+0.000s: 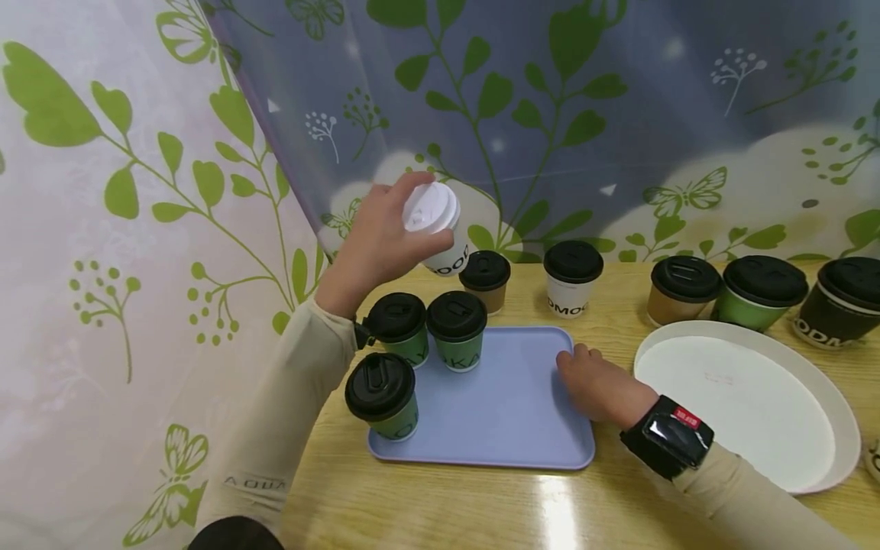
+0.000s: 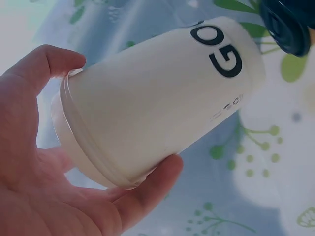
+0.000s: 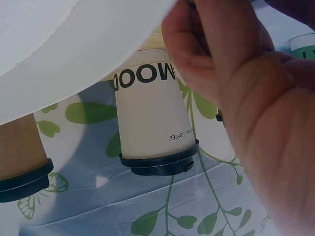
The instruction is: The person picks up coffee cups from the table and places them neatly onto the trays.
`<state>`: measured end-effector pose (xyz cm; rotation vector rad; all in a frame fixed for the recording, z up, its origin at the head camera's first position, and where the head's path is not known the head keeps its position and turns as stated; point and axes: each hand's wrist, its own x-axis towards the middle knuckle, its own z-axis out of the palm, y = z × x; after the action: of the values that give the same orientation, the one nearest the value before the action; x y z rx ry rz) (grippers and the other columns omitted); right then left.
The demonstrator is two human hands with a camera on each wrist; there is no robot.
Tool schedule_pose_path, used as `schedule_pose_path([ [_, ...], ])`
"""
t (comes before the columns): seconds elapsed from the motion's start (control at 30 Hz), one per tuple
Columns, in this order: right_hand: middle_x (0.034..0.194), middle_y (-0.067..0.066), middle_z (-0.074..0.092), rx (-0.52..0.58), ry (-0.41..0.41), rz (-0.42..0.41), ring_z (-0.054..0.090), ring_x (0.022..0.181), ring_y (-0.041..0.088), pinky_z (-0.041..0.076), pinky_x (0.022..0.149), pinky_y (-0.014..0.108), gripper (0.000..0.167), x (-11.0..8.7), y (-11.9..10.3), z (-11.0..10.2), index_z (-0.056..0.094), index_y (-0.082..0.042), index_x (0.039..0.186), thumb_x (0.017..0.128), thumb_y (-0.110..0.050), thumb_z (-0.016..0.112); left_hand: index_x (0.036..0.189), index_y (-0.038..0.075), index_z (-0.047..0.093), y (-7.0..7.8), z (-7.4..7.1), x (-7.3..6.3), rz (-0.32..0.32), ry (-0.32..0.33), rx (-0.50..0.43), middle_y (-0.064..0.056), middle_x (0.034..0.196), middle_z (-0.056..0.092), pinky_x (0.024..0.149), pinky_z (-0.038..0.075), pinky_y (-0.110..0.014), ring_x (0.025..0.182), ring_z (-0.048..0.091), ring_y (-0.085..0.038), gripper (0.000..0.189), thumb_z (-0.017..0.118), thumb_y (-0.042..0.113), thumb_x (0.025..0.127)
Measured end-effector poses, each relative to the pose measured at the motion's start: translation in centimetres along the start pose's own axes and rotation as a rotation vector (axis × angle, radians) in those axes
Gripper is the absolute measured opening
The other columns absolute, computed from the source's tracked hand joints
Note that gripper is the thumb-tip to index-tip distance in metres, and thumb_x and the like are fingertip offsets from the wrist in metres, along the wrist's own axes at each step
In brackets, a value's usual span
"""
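My left hand (image 1: 374, 241) holds a white paper cup (image 2: 147, 103) by its white lid (image 1: 429, 206), up in the air above the back of the tray. The cup has dark lettering, and fingers and thumb curl round its lid end in the left wrist view. My right hand (image 1: 605, 388) grips the right edge of the lavender tray (image 1: 495, 416), its fingertips partly hidden. On the tray's left side stand three green cups with black lids: a front one (image 1: 383, 397), a back-left one (image 1: 399, 325) and one beside it (image 1: 457, 332).
Behind the tray stand a small brown cup (image 1: 486, 283) and a white cup with a black lid (image 1: 571, 279). To the right lies a round white tray (image 1: 749, 405). Beyond it are a brown cup (image 1: 681, 290), a green cup (image 1: 756, 294) and a black cup (image 1: 839, 305). A patterned curtain (image 1: 522, 114) hangs behind.
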<state>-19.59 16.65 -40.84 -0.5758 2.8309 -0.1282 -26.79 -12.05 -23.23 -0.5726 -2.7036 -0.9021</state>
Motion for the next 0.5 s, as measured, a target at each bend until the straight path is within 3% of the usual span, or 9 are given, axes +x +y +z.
schedule_pose_path([
  [0.17, 0.104, 0.028, 0.053, 0.013, -0.004, 0.007, 0.057, 0.093, 0.038, 0.056, 0.081, 0.053, 0.019, 0.0, 0.0, 0.1, 0.055, 0.008, 0.116, 0.098, 0.001, 0.059, 0.148, 0.025, 0.054, 1.2, 0.0, -1.7, 0.069, 0.013, 0.002, -0.016, 0.122, 0.056, 0.077, 0.048, -0.042, 0.103, 0.050, -0.028, 0.073, 0.075, 0.039, 0.079],
  [0.5, 0.106, 0.030, 0.054, -0.013, -0.007, 0.011, 0.059, 0.095, 0.039, 0.056, 0.083, 0.054, 0.020, 0.1, 0.0, 0.1, 0.055, 0.008, 0.116, 0.098, 0.001, 0.059, 0.147, 0.031, 0.054, 2.8, 0.3, -5.1, 0.054, -0.052, 0.070, -0.017, 0.123, 0.053, 0.074, 0.052, -0.042, 0.100, 0.053, -0.027, 0.073, 0.077, 0.044, 0.080],
])
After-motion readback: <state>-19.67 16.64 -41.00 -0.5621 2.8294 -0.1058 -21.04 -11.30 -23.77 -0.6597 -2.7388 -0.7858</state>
